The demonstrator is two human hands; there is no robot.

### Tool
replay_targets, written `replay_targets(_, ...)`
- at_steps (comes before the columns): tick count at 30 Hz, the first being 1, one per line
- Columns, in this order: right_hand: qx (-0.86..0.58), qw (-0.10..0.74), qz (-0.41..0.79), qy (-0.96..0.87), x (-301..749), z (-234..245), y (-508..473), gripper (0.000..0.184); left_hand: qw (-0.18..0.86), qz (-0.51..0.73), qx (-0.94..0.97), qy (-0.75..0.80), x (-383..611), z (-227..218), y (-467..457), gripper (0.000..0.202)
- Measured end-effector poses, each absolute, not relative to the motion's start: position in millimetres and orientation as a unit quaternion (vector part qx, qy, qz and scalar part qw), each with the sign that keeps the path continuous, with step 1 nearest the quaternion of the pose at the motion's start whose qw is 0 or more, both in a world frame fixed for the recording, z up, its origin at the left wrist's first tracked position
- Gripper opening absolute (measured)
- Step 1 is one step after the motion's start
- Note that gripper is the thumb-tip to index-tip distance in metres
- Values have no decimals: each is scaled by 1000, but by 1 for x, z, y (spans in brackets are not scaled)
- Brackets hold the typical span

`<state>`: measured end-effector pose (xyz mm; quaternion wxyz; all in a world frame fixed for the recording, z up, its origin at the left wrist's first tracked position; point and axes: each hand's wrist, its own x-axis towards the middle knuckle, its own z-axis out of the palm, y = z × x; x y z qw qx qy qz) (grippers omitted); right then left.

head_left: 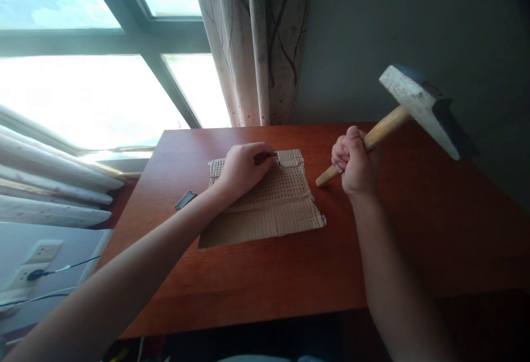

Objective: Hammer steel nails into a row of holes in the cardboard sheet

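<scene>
My right hand point(356, 160) is wrapped round the wooden handle of a hammer point(386, 126), lifted above the table's right part with its metal head up and to the right. My left hand point(248, 168) rests over a perforated board on a piece of cardboard point(265, 223). Its thumb and forefinger pinch a small dark nail point(276, 158) near the board's far edge; the fingers hide much of it. Rows of small holes cover the perforated board point(290, 183). Left of the cardboard lies a small bundle of nails point(185, 200).
The reddish-brown wooden table point(265, 279) stands against a grey wall point(372, 31). A window point(83, 97) and curtains point(248, 47) are at the back and left. A socket with a plug point(36, 275) and cables sits low on the left wall.
</scene>
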<state>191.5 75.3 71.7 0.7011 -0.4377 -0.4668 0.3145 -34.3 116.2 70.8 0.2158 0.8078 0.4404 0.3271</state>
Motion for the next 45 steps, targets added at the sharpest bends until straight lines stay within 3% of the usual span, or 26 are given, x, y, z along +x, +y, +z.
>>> replay_targets(11,-473,643,322,-509,189,81,69,60,226,333,807,433,-33,66,117,13)
replay_targets(18,-506,544,374,-555,198,89,56,43,231,338,814,412,-34,65,119,12)
replay_targets(24,-587,348,161,-713,204,117,48,44,223,331,823,404,-34,65,121,12)
replay_targets(28,-578,284,118,-756,198,139,47,45,223,326,823,409,-33,65,121,13)
replay_targets(39,-592,223,107,-767,197,144,52,44,209,320,827,411,-32,68,120,12)
replay_targets(45,-585,240,104,-768,198,146,51,45,206,320,830,408,-32,67,120,13)
